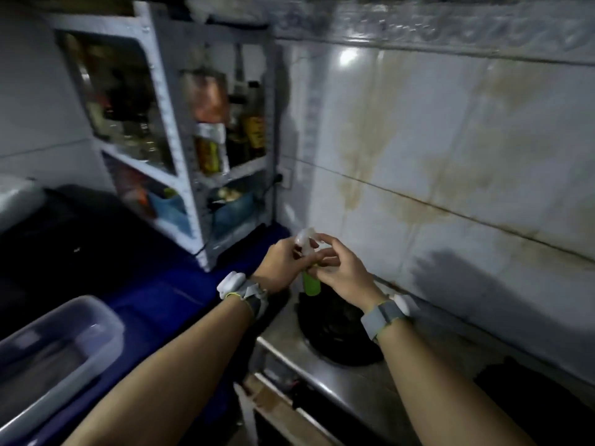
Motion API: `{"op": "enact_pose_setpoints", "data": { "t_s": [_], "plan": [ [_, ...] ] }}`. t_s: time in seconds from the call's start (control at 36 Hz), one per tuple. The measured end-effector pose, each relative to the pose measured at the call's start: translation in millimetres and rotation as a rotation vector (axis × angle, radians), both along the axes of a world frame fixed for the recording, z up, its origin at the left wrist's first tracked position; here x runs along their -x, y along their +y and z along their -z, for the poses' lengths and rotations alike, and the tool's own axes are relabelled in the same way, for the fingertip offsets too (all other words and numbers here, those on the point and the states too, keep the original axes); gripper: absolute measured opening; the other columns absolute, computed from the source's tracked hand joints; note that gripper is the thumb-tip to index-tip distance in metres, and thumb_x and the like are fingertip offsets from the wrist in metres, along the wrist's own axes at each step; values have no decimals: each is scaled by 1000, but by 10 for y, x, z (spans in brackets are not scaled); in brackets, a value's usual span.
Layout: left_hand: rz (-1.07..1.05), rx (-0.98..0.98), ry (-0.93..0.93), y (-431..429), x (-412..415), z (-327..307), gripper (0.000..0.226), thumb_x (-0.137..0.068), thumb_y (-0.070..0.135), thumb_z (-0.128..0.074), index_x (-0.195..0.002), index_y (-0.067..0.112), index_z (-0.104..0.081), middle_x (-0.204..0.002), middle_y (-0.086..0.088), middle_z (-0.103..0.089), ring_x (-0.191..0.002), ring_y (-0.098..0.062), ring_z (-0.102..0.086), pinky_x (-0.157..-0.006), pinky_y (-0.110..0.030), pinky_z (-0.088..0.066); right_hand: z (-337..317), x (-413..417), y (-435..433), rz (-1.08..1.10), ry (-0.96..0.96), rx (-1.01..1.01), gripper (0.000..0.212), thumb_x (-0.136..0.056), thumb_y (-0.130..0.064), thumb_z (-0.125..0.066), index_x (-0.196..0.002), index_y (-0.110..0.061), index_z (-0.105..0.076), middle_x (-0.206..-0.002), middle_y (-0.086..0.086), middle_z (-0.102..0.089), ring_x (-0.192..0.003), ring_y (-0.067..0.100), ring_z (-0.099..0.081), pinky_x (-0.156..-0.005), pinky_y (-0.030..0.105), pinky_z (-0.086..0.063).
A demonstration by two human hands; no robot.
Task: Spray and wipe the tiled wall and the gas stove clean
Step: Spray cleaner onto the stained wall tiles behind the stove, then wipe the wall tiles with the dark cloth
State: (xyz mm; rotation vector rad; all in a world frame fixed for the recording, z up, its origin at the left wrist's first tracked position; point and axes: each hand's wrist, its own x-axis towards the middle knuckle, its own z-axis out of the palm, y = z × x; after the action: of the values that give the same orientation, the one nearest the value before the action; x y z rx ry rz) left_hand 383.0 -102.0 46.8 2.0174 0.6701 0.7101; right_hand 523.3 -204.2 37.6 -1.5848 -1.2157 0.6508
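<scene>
Curled round the white head of a small spray bottle (311,282), my left hand (280,267) holds it roughly upright above the black burner (338,333) of the gas stove (347,384), with the green body hanging down between my palms. My right hand (343,271) grasps the same bottle from the other side, thumb and forefinger pinching near the nozzle, lower fingers wrapped across the body. Neither hand is free.

By my reading this is the opening step: readying the sprayer, perhaps turning the nozzle open, with nothing wiped yet. To the right, the tiled wall (457,146) carries brown runs and smears down several tiles, and the steel stove top looks dull. The next move calls for one hand to let go. The other must settle a finger on the trigger and turn the nozzle toward those stains, close enough for the mist to land on tile alone.

Much is hard to make out. At far left a plastic tub (106,317) is cut off by the frame edge. The white shelf rack (174,130) is blurred; I see bottles and packets but no labels. My fingers hide the trigger and nozzle tip, so I cannot tell whether it is open. No cloth shows anywhere. A dark shape (528,400) at the stove's right end is too dim to name.
</scene>
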Motion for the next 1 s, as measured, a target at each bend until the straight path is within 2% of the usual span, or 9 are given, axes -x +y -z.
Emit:
{"op": "enact_pose_setpoints", "data": {
  "t_s": [0.08, 0.14, 0.22, 0.31, 0.42, 0.61, 0.72, 0.83, 1.0],
  "plan": [
    [-103, 11, 57, 258, 769, 150, 18, -85, 35, -76, -101, 27, -71, -91, 7, -74, -86, 0, -67, -80, -22, -53, 136, 570, 425, -124, 36, 37, 54, -85, -12, -67, -134, -32, -53, -111, -6, -65, -99, 8, -66, -82, 19, -51],
    [-158, -10, 121, 338, 1111, 226, 15, -84, 33, -77, -95, 38, -69, -88, 11, -73, -82, 7, -64, -78, -17, -50, 223, 807, 604, -139, 23, 88, 46, -89, -13, -64, -131, -31, -56, -113, -7, -64, -99, 9, -64, -81, 17, -51],
    [-322, -41, 216, 612, 1806, 414, 22, -80, 35, -79, -88, 49, -64, -86, 11, -71, -79, 3, -63, -73, -18, -46, 415, 1349, 1011, -194, -45, 150, 36, -90, -19, -64, -125, -29, -61, -108, -12, -64, -94, 3, -63, -82, 21, -51],
    [-445, -84, 324, 870, 2340, 517, 25, -75, 39, -79, -98, 32, -70, -93, 4, -72, -83, -9, -65, -78, -30, -49, 613, 1800, 1285, -260, -58, 187, 31, -89, -21, -66, -119, -27, -65, -106, -10, -67, -92, 5, -66, -84, 24, -51],
    [-552, -59, 390, 1195, 2751, 610, 23, -73, 24, -82, -85, 14, -66, -85, -2, -70, -79, -17, -65, -73, -33, -49, 804, 2220, 1476, -288, -76, 221, 27, -87, -20, -68, -113, -26, -68, -104, -4, -70, -92, 9, -69, -87, 24, -52],
    [-535, -32, 456, 1502, 2921, 860, 26, -70, 19, -84, -91, 13, -70, -83, 0, -71, -80, -19, -66, -69, -33, -52, 913, 2457, 1603, -253, -92, 273, 28, -88, -18, -66, -116, -22, -68, -106, -2, -68, -92, 10, -67, -85, 20, -50],
    [-537, -14, 428, 1544, 2903, 956, 23, -71, 19, -83, -87, 13, -67, -78, 2, -65, -74, -15, -59, -54, -15, -36, 902, 2457, 1648, -200, -103, 254, 28, -89, -16, -65, -117, -21, -67, -104, -1, -68, -90, 11, -67, -75, 9, -46],
    [-551, -1, 386, 1587, 2864, 1020, 21, -72, 19, -79, -86, 12, -65, -78, -1, -66, -76, -20, -62, -61, -26, -36, 861, 2448, 1698, -157, -115, 234, 28, -88, -16, -65, -115, -22, -67, -102, -2, -68, -87, 9, -67, -68, 1, -41],
    [-511, 11, 382, 1629, 2846, 1017, 30, -70, 17, -79, -95, 18, -62, -86, 0, -66, -80, -19, -61, -64, -25, -39, 807, 2497, 1764, -142, -108, 215, 27, -88, -15, -65, -114, -20, -68, -104, -1, -68, -88, 10, -66, -66, -2, -40]
  ]
}}
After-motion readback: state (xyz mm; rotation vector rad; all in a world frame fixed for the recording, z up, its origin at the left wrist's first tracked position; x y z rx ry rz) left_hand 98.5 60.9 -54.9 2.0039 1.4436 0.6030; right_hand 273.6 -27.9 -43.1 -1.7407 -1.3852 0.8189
